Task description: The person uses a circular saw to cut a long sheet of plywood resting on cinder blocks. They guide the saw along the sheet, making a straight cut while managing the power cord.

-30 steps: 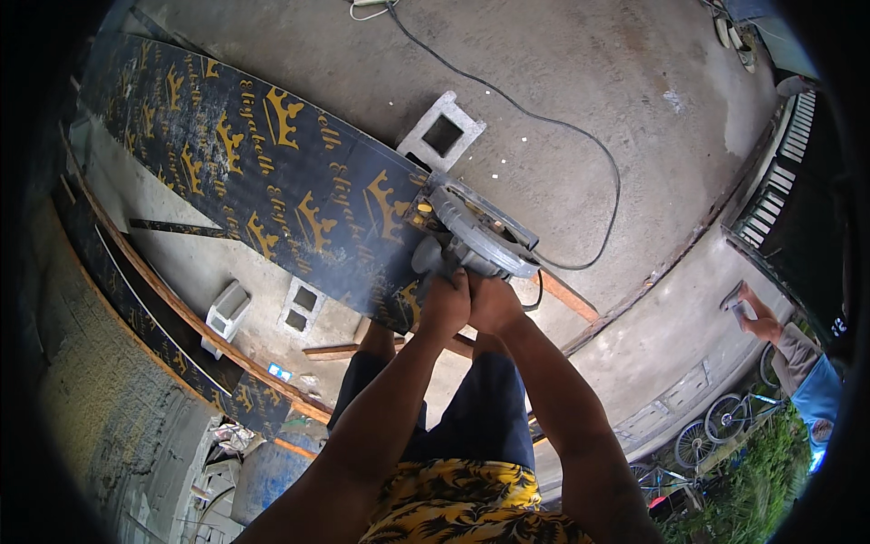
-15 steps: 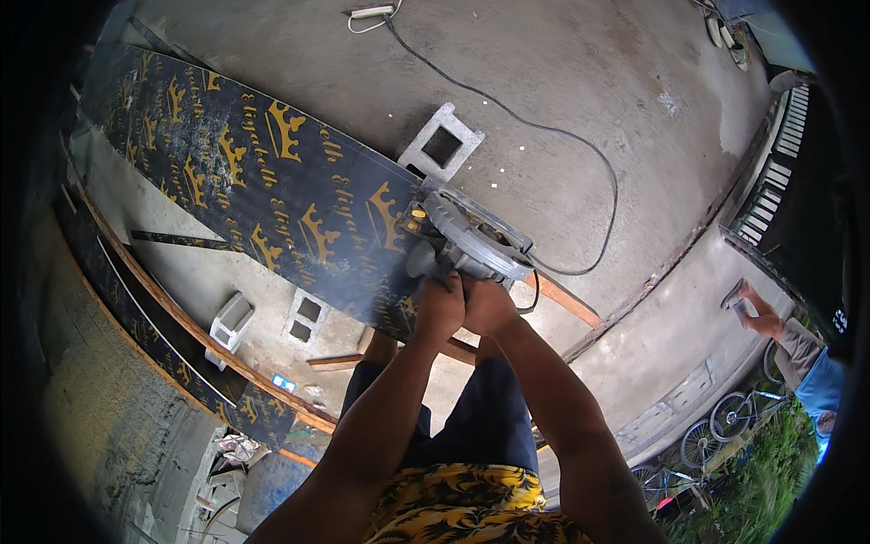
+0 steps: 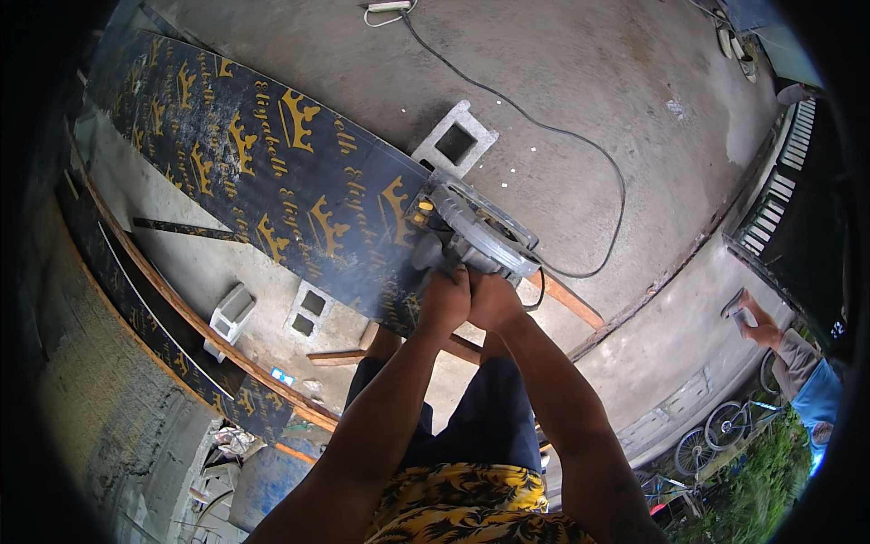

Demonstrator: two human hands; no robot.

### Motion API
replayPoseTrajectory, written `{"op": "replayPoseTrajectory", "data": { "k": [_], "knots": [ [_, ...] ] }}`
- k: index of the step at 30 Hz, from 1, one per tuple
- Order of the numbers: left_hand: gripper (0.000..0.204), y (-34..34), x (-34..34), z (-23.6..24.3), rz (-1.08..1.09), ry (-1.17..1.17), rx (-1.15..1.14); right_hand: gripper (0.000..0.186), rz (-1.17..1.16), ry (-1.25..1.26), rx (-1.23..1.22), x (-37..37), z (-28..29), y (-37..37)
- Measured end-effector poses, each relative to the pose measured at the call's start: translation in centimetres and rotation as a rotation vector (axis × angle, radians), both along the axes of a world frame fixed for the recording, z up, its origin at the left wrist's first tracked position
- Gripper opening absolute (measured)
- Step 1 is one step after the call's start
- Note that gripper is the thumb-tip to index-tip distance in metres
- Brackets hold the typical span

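A grey circular saw [image 3: 478, 238] rests on the right end of a long black board [image 3: 313, 172] with yellow crown prints. Both my hands are closed on the saw's near side, pressed close together. My left hand [image 3: 444, 302] grips it beside a rounded grey part, and my right hand [image 3: 495, 300] wraps round the rear handle area. The fingers are mostly hidden under the hands and the saw body. A hazy patch lies on the board just left of the saw. The blade cannot be made out.
A hollow concrete block [image 3: 455, 139] stands at the board's far edge; another block [image 3: 309, 310] lies near. The black power cord [image 3: 544, 129] loops over the concrete floor to a white power strip [image 3: 388, 6]. Wood pieces [image 3: 566, 301] lie by my legs. At right are a person [image 3: 802, 367] and bicycles [image 3: 725, 424].
The whole view has shifted slightly, so the scene sits a little further right. The saw and both hands keep nearly the same place on the board.
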State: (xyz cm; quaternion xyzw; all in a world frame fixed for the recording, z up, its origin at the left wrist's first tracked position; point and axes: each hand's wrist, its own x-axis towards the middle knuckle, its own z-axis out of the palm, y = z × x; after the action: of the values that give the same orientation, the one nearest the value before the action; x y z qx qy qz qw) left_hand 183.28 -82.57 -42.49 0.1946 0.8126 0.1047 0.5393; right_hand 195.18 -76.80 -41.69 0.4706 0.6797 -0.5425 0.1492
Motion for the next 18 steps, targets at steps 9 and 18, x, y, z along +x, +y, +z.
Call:
{"op": "replayPoseTrajectory", "data": {
  "k": [9, 18],
  "knots": [
    [0.068, 0.6, -0.8, 0.7, 0.006, 0.038, 0.002, 0.04, 0.063, -0.009, -0.01, -0.9, -0.1, 0.4],
    [0.067, 1.1, -2.6, 0.8, 0.053, -0.008, -0.071, 0.034, -0.073, 0.129, 0.092, -2.5, -0.7, 0.0]
  ]
}}
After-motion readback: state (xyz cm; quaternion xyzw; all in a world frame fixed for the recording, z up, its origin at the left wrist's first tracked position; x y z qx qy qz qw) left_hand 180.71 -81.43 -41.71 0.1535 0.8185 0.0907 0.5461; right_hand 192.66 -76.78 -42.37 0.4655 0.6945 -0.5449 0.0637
